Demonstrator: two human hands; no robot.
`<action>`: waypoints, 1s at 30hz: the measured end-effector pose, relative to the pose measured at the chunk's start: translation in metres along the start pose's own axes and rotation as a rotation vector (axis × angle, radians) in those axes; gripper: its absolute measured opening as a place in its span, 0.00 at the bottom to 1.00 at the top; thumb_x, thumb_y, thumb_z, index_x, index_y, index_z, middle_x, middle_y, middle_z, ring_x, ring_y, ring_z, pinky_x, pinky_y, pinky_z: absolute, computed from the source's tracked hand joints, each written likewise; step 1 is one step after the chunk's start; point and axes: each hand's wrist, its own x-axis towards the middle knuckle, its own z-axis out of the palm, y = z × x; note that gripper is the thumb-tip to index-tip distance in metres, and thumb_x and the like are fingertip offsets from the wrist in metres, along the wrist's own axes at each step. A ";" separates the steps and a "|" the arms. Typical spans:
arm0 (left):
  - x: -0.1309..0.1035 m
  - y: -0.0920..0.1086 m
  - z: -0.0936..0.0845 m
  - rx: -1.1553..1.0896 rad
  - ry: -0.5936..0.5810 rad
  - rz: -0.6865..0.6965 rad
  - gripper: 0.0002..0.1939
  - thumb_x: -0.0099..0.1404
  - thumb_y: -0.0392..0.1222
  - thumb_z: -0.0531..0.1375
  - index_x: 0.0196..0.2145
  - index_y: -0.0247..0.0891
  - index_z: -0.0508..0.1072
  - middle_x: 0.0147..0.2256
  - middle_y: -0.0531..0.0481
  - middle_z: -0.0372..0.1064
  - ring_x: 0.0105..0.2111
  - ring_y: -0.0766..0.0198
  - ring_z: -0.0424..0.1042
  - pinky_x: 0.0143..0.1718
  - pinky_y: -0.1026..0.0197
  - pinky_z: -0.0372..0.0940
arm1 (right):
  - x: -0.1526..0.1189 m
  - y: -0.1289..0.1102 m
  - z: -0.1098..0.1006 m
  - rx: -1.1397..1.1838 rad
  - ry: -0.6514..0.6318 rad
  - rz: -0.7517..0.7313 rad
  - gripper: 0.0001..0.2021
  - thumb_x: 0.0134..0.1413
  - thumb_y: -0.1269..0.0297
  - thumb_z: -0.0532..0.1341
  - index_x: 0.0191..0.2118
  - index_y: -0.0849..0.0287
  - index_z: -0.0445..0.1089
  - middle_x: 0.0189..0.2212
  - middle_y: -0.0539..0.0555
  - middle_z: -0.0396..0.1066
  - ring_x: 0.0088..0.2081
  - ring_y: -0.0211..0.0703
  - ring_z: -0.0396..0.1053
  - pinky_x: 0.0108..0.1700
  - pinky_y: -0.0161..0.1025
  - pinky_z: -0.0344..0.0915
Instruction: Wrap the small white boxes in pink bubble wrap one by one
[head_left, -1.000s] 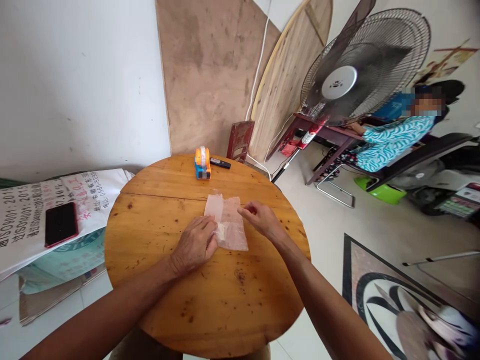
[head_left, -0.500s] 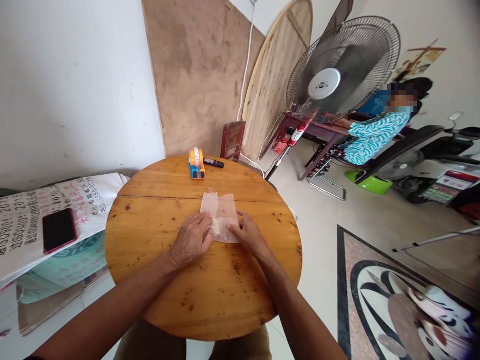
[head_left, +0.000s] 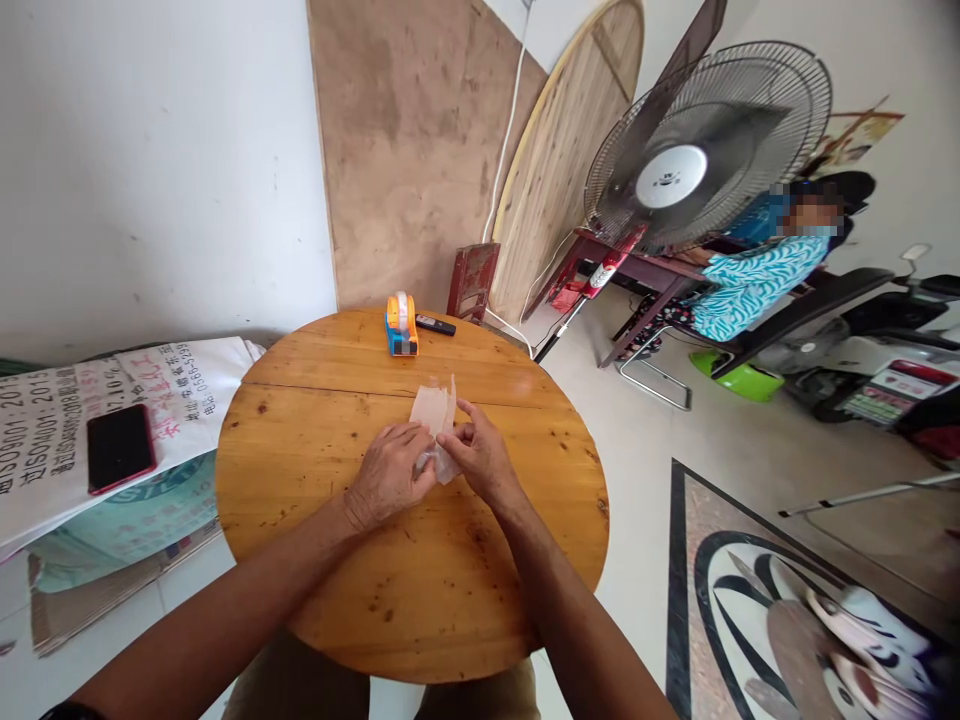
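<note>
Location: translucent sheet [head_left: 430,408] on middle of desk [head_left: 420,600] | Left hand [head_left: 390,474]: fingers resting on near-left part; cannot tell whether gripping | Right hand [head_left: 481,456]: fingers narrow, holding raised right side | Fold: pin left side; align edges before creasing; press lightly, apparently thin and easily wrinkled

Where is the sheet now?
In the head view, the sheet is central on the table, between the left hand and right hand, nearer the camera than the tape dispenser.

Your round, honey-brown wooden table [head_left: 420,600]: dark-knotted.
Your thin sheet [head_left: 431,408]: translucent pinkish-white; plastic tape dispenser [head_left: 402,326]: orange and blue.
</note>
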 end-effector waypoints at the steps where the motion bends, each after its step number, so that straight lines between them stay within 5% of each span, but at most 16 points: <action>1: 0.000 0.000 0.000 0.002 0.002 -0.009 0.11 0.60 0.34 0.57 0.41 0.36 0.72 0.44 0.40 0.75 0.50 0.48 0.70 0.50 0.46 0.66 | 0.001 -0.002 0.002 -0.012 -0.004 0.005 0.34 0.49 0.65 0.60 0.62 0.69 0.56 0.22 0.45 0.65 0.25 0.38 0.64 0.30 0.35 0.62; 8: 0.002 0.001 -0.001 -0.086 0.022 -0.136 0.08 0.57 0.35 0.60 0.36 0.37 0.73 0.49 0.39 0.68 0.46 0.50 0.67 0.47 0.48 0.66 | -0.010 -0.013 0.003 -0.055 -0.029 0.009 0.27 0.54 0.65 0.55 0.60 0.67 0.58 0.25 0.50 0.72 0.26 0.40 0.69 0.30 0.35 0.66; 13: 0.003 0.002 0.002 -0.262 -0.025 -0.269 0.12 0.56 0.36 0.60 0.40 0.37 0.70 0.39 0.45 0.65 0.39 0.58 0.68 0.41 0.56 0.66 | -0.024 -0.017 -0.002 -0.021 -0.094 -0.023 0.26 0.57 0.69 0.48 0.61 0.67 0.55 0.38 0.59 0.76 0.28 0.39 0.72 0.33 0.37 0.69; 18: 0.004 0.001 -0.001 -0.581 -0.041 -0.470 0.21 0.52 0.32 0.57 0.46 0.36 0.65 0.39 0.49 0.62 0.30 0.67 0.64 0.32 0.62 0.64 | -0.038 -0.023 0.001 -0.337 -0.127 -0.164 0.30 0.56 0.75 0.48 0.66 0.62 0.50 0.46 0.62 0.76 0.35 0.45 0.74 0.42 0.45 0.69; 22: 0.006 0.002 -0.001 -0.682 -0.007 -0.554 0.18 0.57 0.41 0.60 0.45 0.36 0.64 0.37 0.50 0.62 0.29 0.67 0.62 0.30 0.62 0.62 | -0.045 -0.030 0.002 -0.531 -0.170 -0.158 0.34 0.55 0.76 0.49 0.68 0.65 0.45 0.48 0.66 0.74 0.42 0.54 0.74 0.44 0.49 0.67; 30: 0.005 0.005 0.005 -0.483 0.000 -0.426 0.15 0.53 0.33 0.58 0.41 0.38 0.67 0.35 0.52 0.60 0.29 0.67 0.61 0.29 0.64 0.60 | -0.022 -0.015 -0.021 -0.098 -0.239 -0.156 0.28 0.55 0.72 0.50 0.64 0.60 0.55 0.41 0.57 0.78 0.34 0.41 0.73 0.42 0.42 0.69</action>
